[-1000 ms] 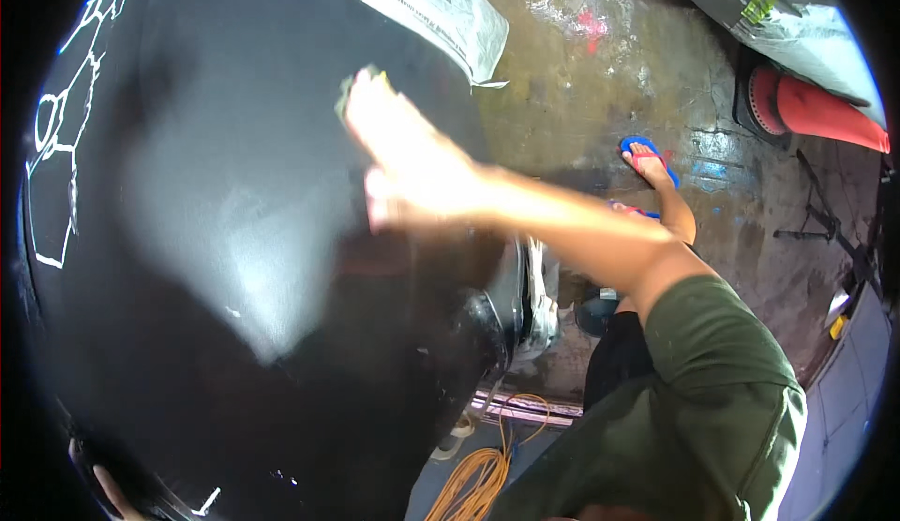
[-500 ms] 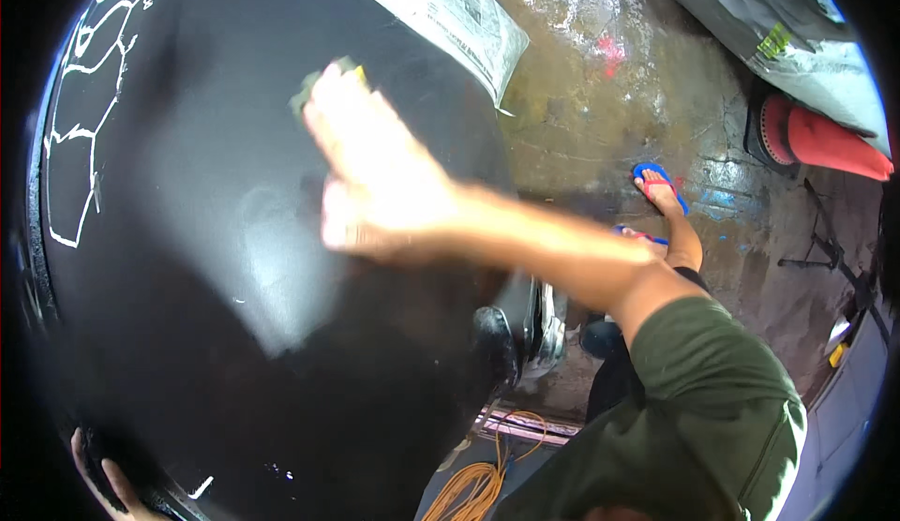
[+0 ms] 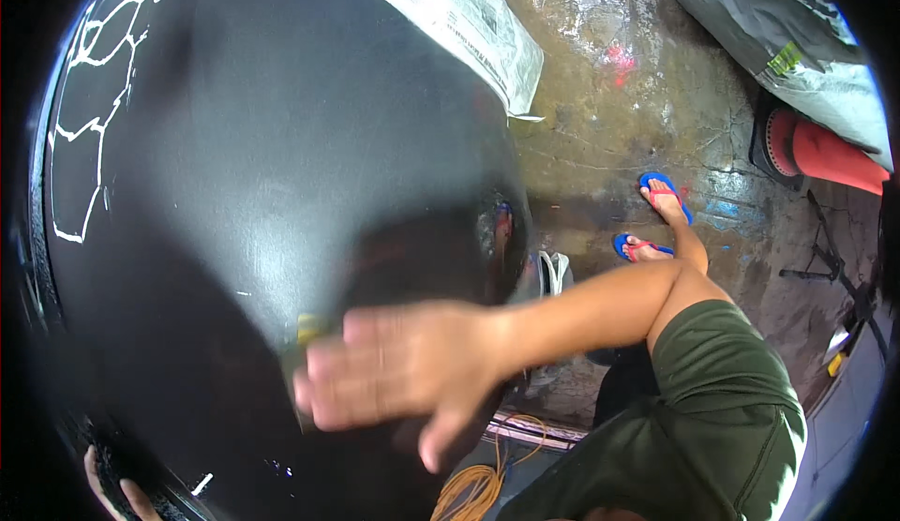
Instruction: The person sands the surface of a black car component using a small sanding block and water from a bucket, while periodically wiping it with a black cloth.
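A large, dark, curved car body panel fills the left and middle. My right hand reaches across from the right, palm down, over its lower middle. Under its fingers is a small grey-green pad with a yellow edge, mostly hidden by the hand and blurred. The fingers lie nearly flat on the pad, and the thumb sticks out towards the bottom. My left hand shows only in part at the lower left corner, two digits apart against the panel's black edge.
Printed masking paper covers the panel's far right corner. Beyond lie a wet, stained floor, feet in blue flip-flops, a red cone and grey plastic sheeting. A coiled orange hose or cable lies at the bottom.
My right hand has swept from the panel's upper middle down towards me, taking the pad along and turning its fingers leftward. My left hand stays at the edge.
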### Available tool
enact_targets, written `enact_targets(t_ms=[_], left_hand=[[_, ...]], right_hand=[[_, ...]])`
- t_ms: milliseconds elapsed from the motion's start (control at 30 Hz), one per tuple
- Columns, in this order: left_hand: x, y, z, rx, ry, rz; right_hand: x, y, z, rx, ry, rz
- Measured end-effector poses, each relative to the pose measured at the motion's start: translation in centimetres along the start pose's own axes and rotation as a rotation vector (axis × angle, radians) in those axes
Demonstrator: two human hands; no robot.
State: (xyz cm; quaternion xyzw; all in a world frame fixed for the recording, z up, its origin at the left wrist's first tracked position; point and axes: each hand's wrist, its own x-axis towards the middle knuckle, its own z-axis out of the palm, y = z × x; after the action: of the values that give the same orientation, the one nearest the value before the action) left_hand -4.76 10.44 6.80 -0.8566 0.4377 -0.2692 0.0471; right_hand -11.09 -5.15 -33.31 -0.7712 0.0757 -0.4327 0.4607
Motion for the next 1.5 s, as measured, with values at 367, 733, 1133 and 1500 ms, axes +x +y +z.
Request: enact_targets(t_ms=[367, 733, 1133, 1500], left_hand=[[0.3, -1.0, 0.1, -0.097, -0.025, 0.076], [-0.7, -0.3, 0.1, -0.076, -0.049, -0.009], [-0.5, 1.1, 0.0, -0.042, -0.089, -0.075], [-0.8, -0.2, -0.6, 0.004, -0.073, -0.081]], right_hand=[[1.7, -0.8, -0.2, 0.058, 0.004, -0.246], [0.3, -1.6, 1.0, 0.192, -0.197, -0.459], [9.3, 6.6, 0.3, 0.04, 0.086, -0.319], [6.8, 4.7, -1.9, 0.045, -0.291, -0.534]])
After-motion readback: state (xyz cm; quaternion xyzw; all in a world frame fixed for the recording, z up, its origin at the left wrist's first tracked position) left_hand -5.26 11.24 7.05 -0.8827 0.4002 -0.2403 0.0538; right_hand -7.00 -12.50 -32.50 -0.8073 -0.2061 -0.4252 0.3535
